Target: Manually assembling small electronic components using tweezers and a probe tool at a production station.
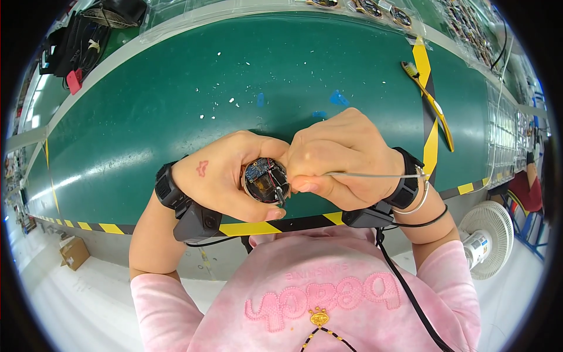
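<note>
My left hand (226,173) is wrapped round a small round electronic device (262,179) and keeps its inner side turned up. A blue circuit board, dark parts and thin red and black wires show inside its rim. Close against the device's right side, my right hand (340,158) is closed on a slim metal tool (375,175) that looks like tweezers. The shaft lies back over the hand toward the wrist. My right fingers hide the tool's middle, and I cannot tell exactly what its tip touches.
Blue scraps (338,97) and white crumbs lie on the green table (176,76). At the right, a yellow toothbrush (431,105) rests across striped tape. Clear trays (375,10) with round parts line the far edge. A white fan (487,240) stands beyond the near right edge.
</note>
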`<state>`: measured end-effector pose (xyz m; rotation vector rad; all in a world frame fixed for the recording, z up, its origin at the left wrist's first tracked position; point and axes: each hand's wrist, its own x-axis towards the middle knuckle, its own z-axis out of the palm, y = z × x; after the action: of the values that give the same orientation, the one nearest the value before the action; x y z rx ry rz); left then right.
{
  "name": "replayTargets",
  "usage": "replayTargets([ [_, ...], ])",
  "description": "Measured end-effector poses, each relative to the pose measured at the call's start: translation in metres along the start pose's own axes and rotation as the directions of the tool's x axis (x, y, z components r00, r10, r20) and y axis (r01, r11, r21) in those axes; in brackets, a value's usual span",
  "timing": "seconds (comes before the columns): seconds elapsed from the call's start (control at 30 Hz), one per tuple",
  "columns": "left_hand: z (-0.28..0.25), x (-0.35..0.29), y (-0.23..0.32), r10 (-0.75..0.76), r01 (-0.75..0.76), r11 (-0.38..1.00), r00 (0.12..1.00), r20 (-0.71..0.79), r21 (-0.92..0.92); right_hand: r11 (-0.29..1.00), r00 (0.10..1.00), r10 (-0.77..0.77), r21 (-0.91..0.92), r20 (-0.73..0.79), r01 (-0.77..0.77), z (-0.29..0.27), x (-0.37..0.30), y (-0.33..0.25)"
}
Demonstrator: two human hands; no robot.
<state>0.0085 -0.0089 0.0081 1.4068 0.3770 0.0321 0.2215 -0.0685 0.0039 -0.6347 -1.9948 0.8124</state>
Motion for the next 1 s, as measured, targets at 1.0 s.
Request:
replayTargets([
  [1.0,0.0,0.0,-0.006,0.046,-0.046,0.999,0.999,0.023,0.014,1.0,0.999,0.017,-0.026,0.034,-0.016,-0.002,0.002,0.003],
])
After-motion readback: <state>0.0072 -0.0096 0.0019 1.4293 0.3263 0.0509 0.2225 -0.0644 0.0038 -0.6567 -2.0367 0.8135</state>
